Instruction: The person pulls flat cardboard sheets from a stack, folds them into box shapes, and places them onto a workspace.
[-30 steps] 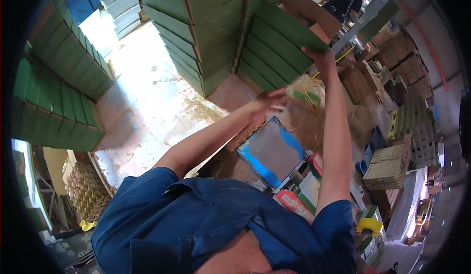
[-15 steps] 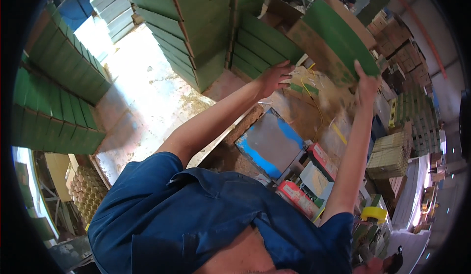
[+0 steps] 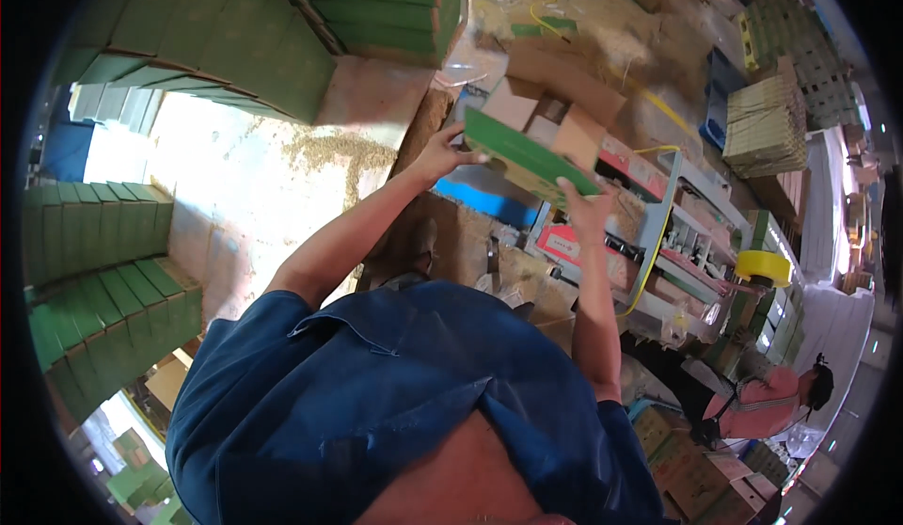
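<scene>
A cardboard box (image 3: 527, 153) with a green outer side stands open in front of me, its brown flaps spread and its brown inside showing. My left hand (image 3: 446, 155) grips the left end of the green side, fingers closed at its edge. My right hand (image 3: 589, 213) holds the right end, with the thumb against the green face. Under and beside the box is a machine with a blue-edged grey tabletop (image 3: 489, 203), partly covered by the box. Red-and-white parts (image 3: 574, 243) of the machine sit just below my right hand.
Tall stacks of green boxes (image 3: 216, 36) rise at the far left, and more rows of green boxes (image 3: 94, 233) stand left. A yellow tape roll (image 3: 763, 268) sits on the machine's right end. Beyond it is a person in a pink top (image 3: 757, 403). Bundled cardboard (image 3: 767, 125) lies far right.
The box has come nearer and down over the machine's tabletop. My left hand, open and apart from it before, now grips it too. My view has turned toward the right.
</scene>
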Demonstrator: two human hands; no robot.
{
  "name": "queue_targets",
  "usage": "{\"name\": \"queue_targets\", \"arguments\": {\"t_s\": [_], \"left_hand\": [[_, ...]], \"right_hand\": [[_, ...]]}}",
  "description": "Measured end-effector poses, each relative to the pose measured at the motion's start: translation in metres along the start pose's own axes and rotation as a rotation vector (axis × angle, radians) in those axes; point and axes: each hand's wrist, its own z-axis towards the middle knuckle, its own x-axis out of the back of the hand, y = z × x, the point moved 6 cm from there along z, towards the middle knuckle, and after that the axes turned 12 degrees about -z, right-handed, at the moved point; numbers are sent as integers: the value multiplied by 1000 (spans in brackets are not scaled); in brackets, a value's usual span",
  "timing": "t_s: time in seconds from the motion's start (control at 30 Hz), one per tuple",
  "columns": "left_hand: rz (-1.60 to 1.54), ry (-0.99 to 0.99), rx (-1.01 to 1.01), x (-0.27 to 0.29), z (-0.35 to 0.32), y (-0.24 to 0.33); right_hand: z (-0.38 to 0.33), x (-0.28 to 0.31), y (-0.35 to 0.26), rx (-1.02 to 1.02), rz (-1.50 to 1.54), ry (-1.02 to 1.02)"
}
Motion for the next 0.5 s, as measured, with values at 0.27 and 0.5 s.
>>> {"name": "queue_targets", "arguments": {"t_s": [0.27, 0.5], "left_hand": [[604, 23, -246, 74, -50, -87], [751, 546, -59, 67, -27, -63]], "right_hand": [[-36, -63, 104, 338, -390, -272], [4, -26, 77, -5, -552, 30]]}}
